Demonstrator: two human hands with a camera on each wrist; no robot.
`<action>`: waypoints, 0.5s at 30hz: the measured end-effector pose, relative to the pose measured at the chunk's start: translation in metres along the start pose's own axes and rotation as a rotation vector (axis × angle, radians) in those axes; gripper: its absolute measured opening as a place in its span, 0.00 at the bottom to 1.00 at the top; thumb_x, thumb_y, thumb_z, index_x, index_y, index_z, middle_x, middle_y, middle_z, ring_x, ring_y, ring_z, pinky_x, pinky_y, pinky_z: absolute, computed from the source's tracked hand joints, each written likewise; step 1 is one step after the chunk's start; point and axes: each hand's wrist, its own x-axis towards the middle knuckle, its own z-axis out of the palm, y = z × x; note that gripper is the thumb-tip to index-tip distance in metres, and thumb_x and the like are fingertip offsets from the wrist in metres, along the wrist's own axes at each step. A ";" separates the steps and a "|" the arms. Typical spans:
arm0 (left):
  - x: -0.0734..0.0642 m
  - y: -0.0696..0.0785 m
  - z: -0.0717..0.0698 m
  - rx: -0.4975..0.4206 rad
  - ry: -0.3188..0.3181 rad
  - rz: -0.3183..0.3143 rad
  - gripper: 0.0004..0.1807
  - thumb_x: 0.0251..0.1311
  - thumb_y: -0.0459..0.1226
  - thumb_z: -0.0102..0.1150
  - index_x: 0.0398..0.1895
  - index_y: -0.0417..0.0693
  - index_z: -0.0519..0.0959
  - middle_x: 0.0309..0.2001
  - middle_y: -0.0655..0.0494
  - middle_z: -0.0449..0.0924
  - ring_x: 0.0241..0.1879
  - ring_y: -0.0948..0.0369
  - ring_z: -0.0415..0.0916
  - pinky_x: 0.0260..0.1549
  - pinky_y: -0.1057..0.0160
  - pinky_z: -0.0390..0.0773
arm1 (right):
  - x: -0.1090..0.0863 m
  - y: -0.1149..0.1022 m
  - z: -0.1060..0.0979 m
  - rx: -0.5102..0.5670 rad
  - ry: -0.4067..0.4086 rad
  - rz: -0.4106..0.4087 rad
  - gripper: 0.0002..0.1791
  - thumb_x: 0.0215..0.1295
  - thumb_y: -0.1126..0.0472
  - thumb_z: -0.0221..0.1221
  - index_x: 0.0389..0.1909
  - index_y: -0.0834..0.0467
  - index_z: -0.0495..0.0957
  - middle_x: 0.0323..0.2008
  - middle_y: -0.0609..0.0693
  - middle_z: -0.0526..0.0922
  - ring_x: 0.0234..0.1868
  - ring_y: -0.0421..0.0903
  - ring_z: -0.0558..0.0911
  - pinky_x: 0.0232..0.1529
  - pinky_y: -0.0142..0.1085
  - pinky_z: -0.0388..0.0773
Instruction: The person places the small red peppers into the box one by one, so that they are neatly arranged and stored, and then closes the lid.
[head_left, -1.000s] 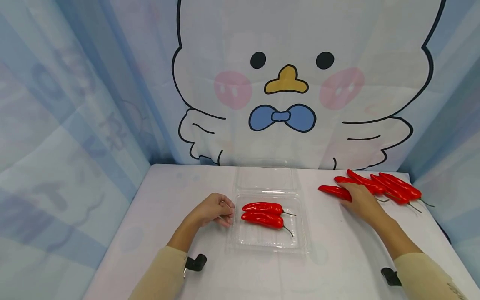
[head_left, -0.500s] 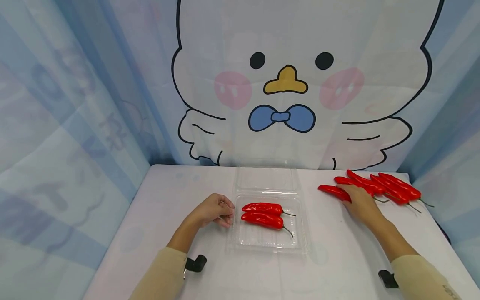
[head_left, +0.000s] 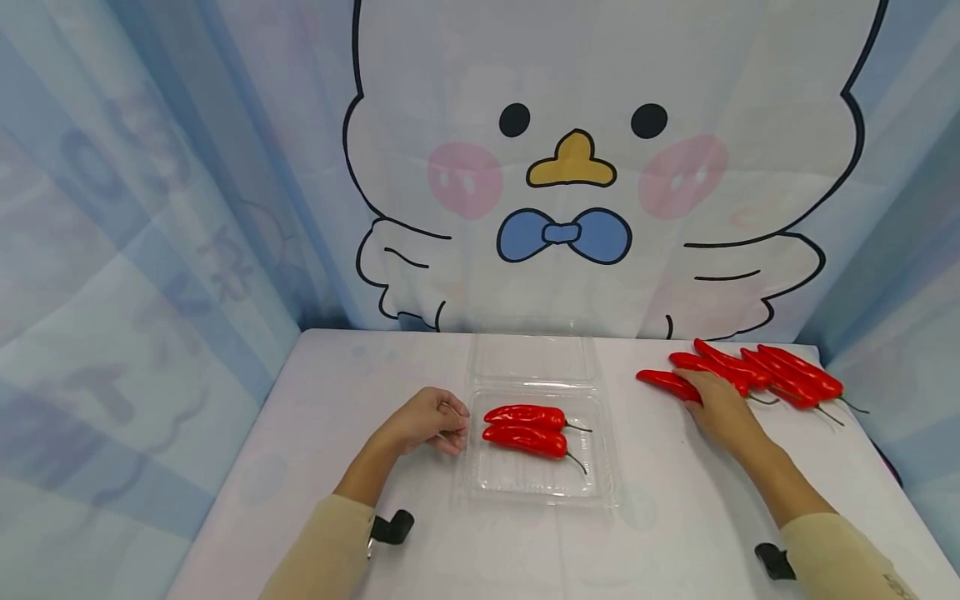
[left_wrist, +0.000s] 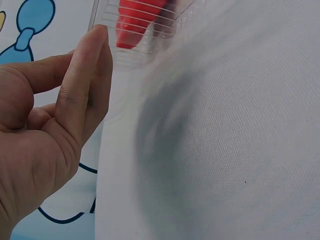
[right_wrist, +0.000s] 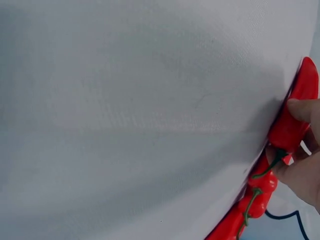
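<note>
My left hand [head_left: 429, 421] is at the left side of an open clear plastic clamshell box [head_left: 536, 487], its fingertips pinching the rim. Two red chili peppers [head_left: 525, 441] lie side by side in the box's base, stems to the right. At the back right, my right hand [head_left: 720, 408] holds another red chili pepper [head_left: 670, 382] between thumb and fingers. The right wrist view shows this held pepper [right_wrist: 296, 112] with its green stem, the thumb on its side. My hand hides the pepper's stem end in the head view.
Several more red chili peppers [head_left: 795, 375] lie fanned out beside the right hand, near the table's back right corner. The box's lid [head_left: 534, 358] is folded back toward the curtain [head_left: 570, 292]. White cloth covers the table [head_left: 300, 467].
My right hand has shifted very slightly left on the pepper between the first frame and now. The left hand, the box and the peppers in it have stayed put.
</note>
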 end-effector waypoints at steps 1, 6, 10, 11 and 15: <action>0.000 0.000 0.000 -0.002 0.001 -0.001 0.07 0.68 0.27 0.59 0.46 0.31 0.77 0.31 0.48 0.85 0.25 0.59 0.84 0.29 0.59 0.90 | 0.000 0.000 0.000 -0.001 0.003 -0.003 0.41 0.59 0.69 0.70 0.73 0.66 0.65 0.68 0.73 0.69 0.68 0.74 0.66 0.62 0.71 0.72; 0.000 0.000 0.001 0.001 0.002 -0.002 0.07 0.68 0.26 0.59 0.46 0.31 0.77 0.31 0.47 0.85 0.25 0.59 0.84 0.28 0.59 0.90 | -0.002 0.000 0.000 0.000 -0.004 -0.009 0.42 0.59 0.70 0.70 0.73 0.67 0.64 0.68 0.72 0.69 0.68 0.73 0.66 0.62 0.71 0.72; 0.000 0.001 0.001 0.009 0.006 -0.003 0.07 0.69 0.27 0.59 0.47 0.32 0.77 0.31 0.47 0.85 0.25 0.59 0.84 0.29 0.59 0.90 | -0.003 0.000 0.000 0.005 -0.021 0.001 0.42 0.58 0.71 0.70 0.74 0.66 0.64 0.69 0.72 0.68 0.68 0.73 0.65 0.62 0.70 0.73; 0.000 0.001 0.001 0.008 0.006 -0.005 0.07 0.69 0.27 0.59 0.47 0.32 0.77 0.31 0.47 0.85 0.25 0.59 0.84 0.29 0.59 0.90 | -0.003 0.001 0.000 0.006 -0.023 0.002 0.42 0.58 0.70 0.70 0.74 0.66 0.63 0.69 0.72 0.68 0.68 0.73 0.66 0.61 0.70 0.73; 0.000 0.001 0.001 0.013 0.004 0.001 0.07 0.69 0.27 0.59 0.47 0.31 0.77 0.31 0.47 0.85 0.25 0.59 0.84 0.29 0.58 0.90 | -0.005 0.001 -0.001 0.014 -0.021 -0.001 0.43 0.59 0.70 0.70 0.74 0.66 0.63 0.68 0.72 0.69 0.68 0.73 0.66 0.61 0.69 0.74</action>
